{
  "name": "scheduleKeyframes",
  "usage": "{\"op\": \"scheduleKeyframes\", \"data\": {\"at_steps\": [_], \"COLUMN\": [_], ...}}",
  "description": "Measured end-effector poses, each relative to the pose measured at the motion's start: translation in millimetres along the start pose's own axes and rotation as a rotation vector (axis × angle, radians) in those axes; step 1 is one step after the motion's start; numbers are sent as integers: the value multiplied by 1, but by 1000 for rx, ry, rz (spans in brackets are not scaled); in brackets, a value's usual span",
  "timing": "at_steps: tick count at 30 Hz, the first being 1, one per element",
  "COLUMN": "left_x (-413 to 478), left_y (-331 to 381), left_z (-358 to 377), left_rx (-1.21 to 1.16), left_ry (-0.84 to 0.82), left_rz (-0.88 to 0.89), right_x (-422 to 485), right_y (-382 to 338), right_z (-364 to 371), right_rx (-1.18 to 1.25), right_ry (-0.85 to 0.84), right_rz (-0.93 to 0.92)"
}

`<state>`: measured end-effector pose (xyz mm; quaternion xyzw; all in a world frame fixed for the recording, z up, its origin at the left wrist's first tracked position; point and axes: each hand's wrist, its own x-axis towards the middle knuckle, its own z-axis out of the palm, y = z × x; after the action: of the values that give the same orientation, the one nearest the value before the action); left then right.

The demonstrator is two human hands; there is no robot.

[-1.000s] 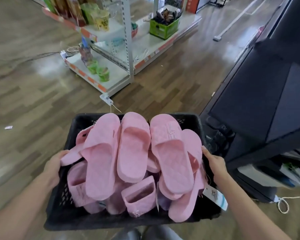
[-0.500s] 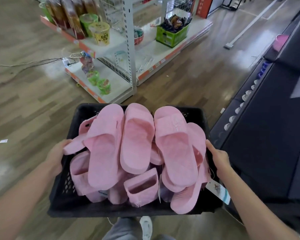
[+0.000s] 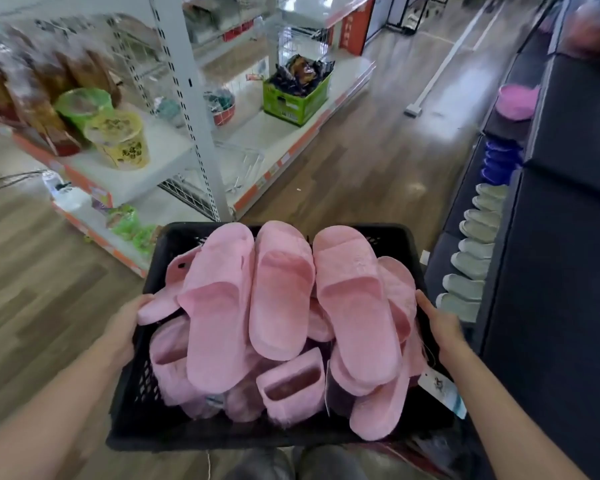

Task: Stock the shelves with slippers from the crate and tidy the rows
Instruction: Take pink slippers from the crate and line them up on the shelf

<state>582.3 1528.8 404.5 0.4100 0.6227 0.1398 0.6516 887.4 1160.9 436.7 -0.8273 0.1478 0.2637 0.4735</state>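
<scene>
Gripping a black perforated plastic crate [image 3: 136, 386] by its two side walls, the person held it out in front of the body, above a wood-patterned floor [image 3: 361, 161]. The left hand [image 3: 125, 323] clasped the left rim with its thumb lying along the top edge; the right hand [image 3: 440, 323] clasped the right rim the same way. The fingers of both were hidden behind the walls.

A heap of pink moulded foam slippers [image 3: 281, 292] filled the crate and rose above its rim. Three lay on top side by side, soles down and toes pointing away, each with one wide strap and a faintly textured surface. Others were jammed beneath at odd angles, one on its side showing its opening. A white and blue paper tag [image 3: 442, 388] hung over the right rim.

To the right stood a dark shelf unit [image 3: 568, 271] with a row of pale grey-green slippers [image 3: 475, 251] along its low ledge. Ahead on the left stood a white metal shelving rack [image 3: 184, 98] bearing a green cardboard box [image 3: 295, 95].
</scene>
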Motion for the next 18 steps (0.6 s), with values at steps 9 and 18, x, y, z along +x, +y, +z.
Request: {"op": "scheduleKeyframes", "data": {"at_steps": [9, 18], "left_x": [84, 212], "left_y": [130, 235], "left_z": [122, 266], "left_rx": [20, 172], "left_ry": [-84, -145], "left_rz": [89, -52], "right_x": [108, 264], "right_y": [-103, -204], "right_z": [15, 22], "right_rx": [25, 80], "right_ry": [57, 85], "right_rz": [34, 106]}}
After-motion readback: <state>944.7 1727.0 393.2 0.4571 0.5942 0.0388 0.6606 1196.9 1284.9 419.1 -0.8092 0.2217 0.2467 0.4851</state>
